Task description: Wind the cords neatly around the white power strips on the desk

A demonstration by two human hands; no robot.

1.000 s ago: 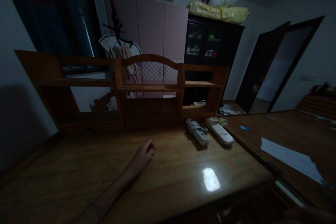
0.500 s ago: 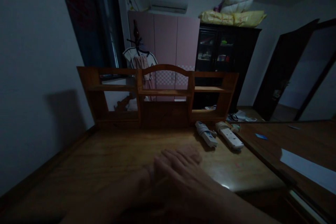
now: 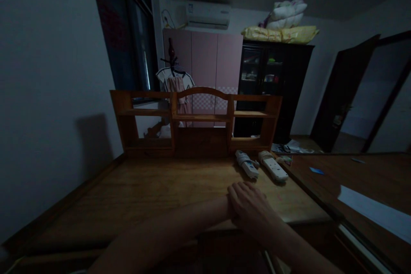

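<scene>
My right hand (image 3: pixel 249 206) lies across the end of my left forearm (image 3: pixel 180 221), its fingers bent over the left wrist. My left hand is hidden behind and beneath the right one, so its fingers do not show. Both arms cross above the front part of a wooden desk (image 3: pixel 154 184). Just beyond the hands, two white power strips, one with its cord wound round it (image 3: pixel 247 166) and a wider one with sockets (image 3: pixel 273 168), lie on the desk; neither hand touches them.
A low wooden shelf unit (image 3: pixel 201 117) stands along the desk's back edge. To the right, a brown tabletop (image 3: pixel 302 188) holds a white sheet (image 3: pixel 372 209) and a small blue card (image 3: pixel 316 171). A wall (image 3: pixel 48 137) borders the left side.
My hands have shifted right, and the right hand has moved from lying over the left hand onto its wrist. The view has tilted up slightly.
</scene>
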